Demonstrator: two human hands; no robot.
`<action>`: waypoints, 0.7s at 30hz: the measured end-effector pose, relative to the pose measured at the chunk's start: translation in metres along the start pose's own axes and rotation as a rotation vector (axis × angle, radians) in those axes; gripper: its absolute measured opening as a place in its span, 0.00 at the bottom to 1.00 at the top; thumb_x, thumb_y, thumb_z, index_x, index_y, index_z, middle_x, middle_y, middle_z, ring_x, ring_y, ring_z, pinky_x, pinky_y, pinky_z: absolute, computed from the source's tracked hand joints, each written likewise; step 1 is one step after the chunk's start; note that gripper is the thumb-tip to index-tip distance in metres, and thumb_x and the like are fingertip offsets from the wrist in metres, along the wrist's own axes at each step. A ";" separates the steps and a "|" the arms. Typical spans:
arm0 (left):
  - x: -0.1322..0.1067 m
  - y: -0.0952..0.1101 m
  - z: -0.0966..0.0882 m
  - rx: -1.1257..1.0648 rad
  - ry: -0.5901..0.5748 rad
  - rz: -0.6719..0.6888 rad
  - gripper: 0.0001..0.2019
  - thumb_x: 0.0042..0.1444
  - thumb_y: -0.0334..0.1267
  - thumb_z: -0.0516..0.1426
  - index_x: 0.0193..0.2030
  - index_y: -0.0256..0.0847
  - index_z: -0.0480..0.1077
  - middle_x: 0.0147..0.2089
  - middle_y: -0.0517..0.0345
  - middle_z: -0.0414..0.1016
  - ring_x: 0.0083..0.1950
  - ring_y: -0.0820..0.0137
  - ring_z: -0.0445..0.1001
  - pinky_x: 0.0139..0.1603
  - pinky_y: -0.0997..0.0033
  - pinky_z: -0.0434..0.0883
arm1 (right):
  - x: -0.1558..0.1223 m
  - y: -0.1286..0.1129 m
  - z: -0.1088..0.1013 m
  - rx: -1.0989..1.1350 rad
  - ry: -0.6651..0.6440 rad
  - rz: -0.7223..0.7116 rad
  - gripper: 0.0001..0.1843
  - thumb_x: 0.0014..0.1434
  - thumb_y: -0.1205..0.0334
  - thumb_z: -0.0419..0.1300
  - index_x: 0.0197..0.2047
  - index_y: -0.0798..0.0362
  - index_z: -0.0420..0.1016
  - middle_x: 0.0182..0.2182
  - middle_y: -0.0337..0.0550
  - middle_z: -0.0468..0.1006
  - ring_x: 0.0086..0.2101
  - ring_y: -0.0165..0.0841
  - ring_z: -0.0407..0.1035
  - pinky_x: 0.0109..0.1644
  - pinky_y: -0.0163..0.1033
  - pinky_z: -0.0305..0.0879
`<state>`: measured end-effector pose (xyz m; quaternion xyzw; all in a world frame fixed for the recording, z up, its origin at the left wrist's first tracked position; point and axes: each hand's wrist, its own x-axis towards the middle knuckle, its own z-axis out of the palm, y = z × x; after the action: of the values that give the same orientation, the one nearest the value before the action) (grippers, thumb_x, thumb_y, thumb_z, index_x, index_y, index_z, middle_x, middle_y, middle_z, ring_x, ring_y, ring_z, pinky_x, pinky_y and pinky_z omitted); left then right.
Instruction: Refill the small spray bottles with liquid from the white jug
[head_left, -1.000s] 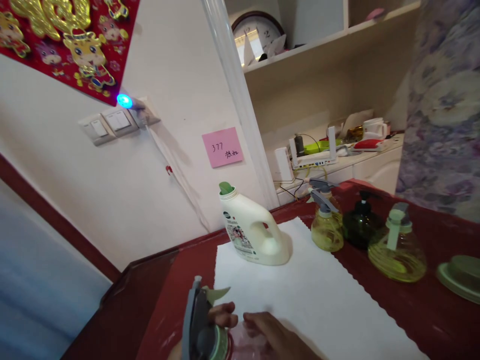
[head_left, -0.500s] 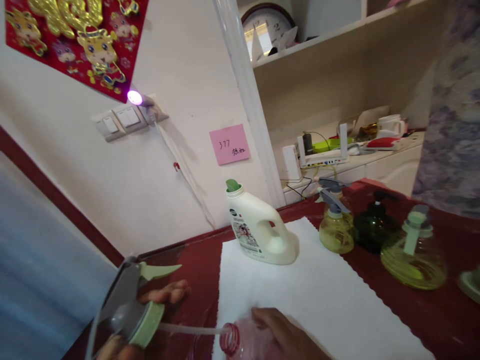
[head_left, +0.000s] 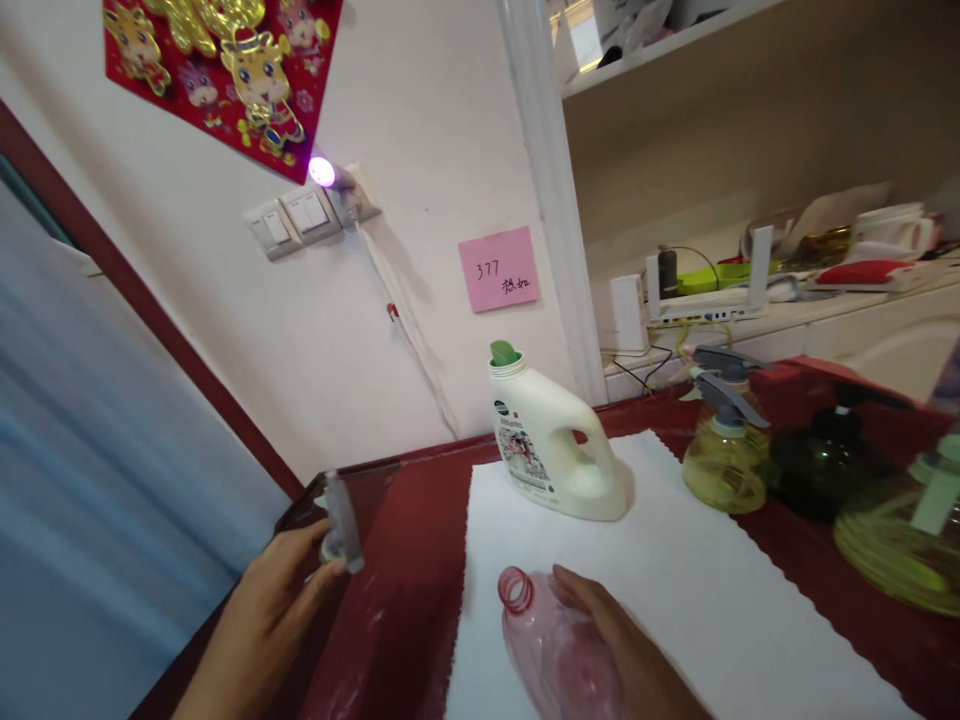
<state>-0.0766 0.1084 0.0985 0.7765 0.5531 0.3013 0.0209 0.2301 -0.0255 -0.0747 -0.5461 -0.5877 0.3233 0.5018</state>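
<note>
My right hand [head_left: 622, 640] is wrapped round a pink see-through bottle [head_left: 544, 645] with an open neck, tilted on the white mat [head_left: 712, 610]. Out to the left, my left hand [head_left: 266, 610] grips a grey spray-trigger head [head_left: 341, 522] over the dark red table's left edge. A cream detergent jug [head_left: 551, 450] with a green cap stands behind the pink bottle, near the wall.
A yellow spray bottle [head_left: 724, 450], a dark pump bottle [head_left: 829, 460] and a yellow-green bottle [head_left: 907, 530] stand at the right of the red table [head_left: 405, 610]. Wall switches [head_left: 292, 215] and a pink note [head_left: 499, 268] are behind. A cluttered counter [head_left: 795, 310] lies at the back right.
My left hand has pulled the spray head with its tube out of the pink bottle and carried it left and away. The right hand stayed on the bottle. The camera has turned left.
</note>
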 end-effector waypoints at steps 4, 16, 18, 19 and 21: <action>0.015 -0.042 0.029 0.319 -0.242 0.097 0.19 0.58 0.50 0.54 0.49 0.46 0.79 0.51 0.48 0.82 0.53 0.49 0.77 0.58 0.53 0.68 | 0.003 -0.008 -0.001 -0.011 0.100 0.140 0.53 0.41 0.66 0.66 0.70 0.48 0.53 0.69 0.53 0.63 0.66 0.49 0.61 0.68 0.57 0.60; -0.002 -0.093 0.074 0.545 -0.526 0.034 0.24 0.62 0.42 0.48 0.60 0.45 0.74 0.59 0.46 0.79 0.62 0.47 0.72 0.60 0.48 0.65 | 0.011 -0.022 -0.005 -0.176 0.193 0.230 0.53 0.37 0.67 0.66 0.68 0.48 0.58 0.64 0.49 0.67 0.63 0.49 0.60 0.68 0.51 0.58; -0.002 -0.095 0.074 0.527 -0.536 0.049 0.23 0.62 0.42 0.48 0.60 0.44 0.74 0.58 0.46 0.79 0.60 0.49 0.73 0.58 0.51 0.67 | 0.012 -0.022 -0.006 -0.174 0.171 0.245 0.53 0.37 0.66 0.66 0.69 0.50 0.58 0.64 0.50 0.67 0.64 0.48 0.60 0.68 0.50 0.58; -0.002 -0.096 0.073 0.518 -0.539 0.050 0.23 0.62 0.41 0.49 0.60 0.44 0.74 0.57 0.46 0.80 0.59 0.50 0.74 0.58 0.52 0.67 | 0.012 -0.021 -0.006 -0.166 0.168 0.243 0.53 0.37 0.66 0.65 0.69 0.51 0.57 0.64 0.51 0.67 0.64 0.48 0.60 0.68 0.50 0.58; -0.001 -0.098 0.071 0.516 -0.539 0.051 0.24 0.59 0.39 0.51 0.61 0.44 0.74 0.56 0.46 0.80 0.58 0.51 0.75 0.57 0.53 0.68 | 0.013 -0.020 -0.005 -0.138 0.172 0.244 0.53 0.37 0.66 0.65 0.69 0.52 0.57 0.64 0.52 0.67 0.63 0.48 0.61 0.68 0.51 0.58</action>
<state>-0.1251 0.1663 0.0042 0.8211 0.5661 -0.0626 -0.0382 0.2301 -0.0179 -0.0516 -0.6722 -0.4928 0.2929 0.4686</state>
